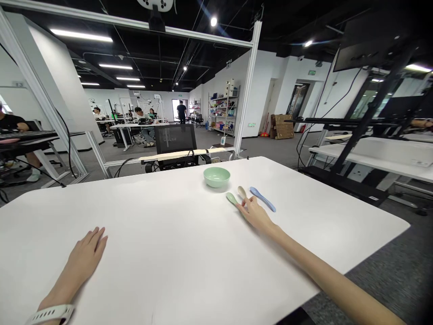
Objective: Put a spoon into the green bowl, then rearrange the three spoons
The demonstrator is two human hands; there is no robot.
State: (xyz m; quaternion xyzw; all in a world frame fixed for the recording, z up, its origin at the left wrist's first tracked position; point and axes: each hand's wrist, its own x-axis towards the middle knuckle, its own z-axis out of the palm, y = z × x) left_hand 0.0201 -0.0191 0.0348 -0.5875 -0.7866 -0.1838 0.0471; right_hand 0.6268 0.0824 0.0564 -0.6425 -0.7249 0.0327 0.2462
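Can't see the whole green spoon or cream spoon behind the right hand, can't surely tell grip from touch there, and can't follow the wristband past the bottom edge.

Right arm out, left hand flat

Left hand lower left of view, palm down, open, relaxed. Left fingers nearly straight, close together, pointing forward and a bit right. Left thumb on the inner side, tip slightly off the rest. Left wrist about straight; forearm mostly cropped at the bottom-left corner. Right arm bare, long reach from the bottom-right corner, angled forward and inward. Right hand back up, farther out than left hand. Right fingers bent, tips down; right thumb on the inner side. Pinch tightness unclear. Hands well apart
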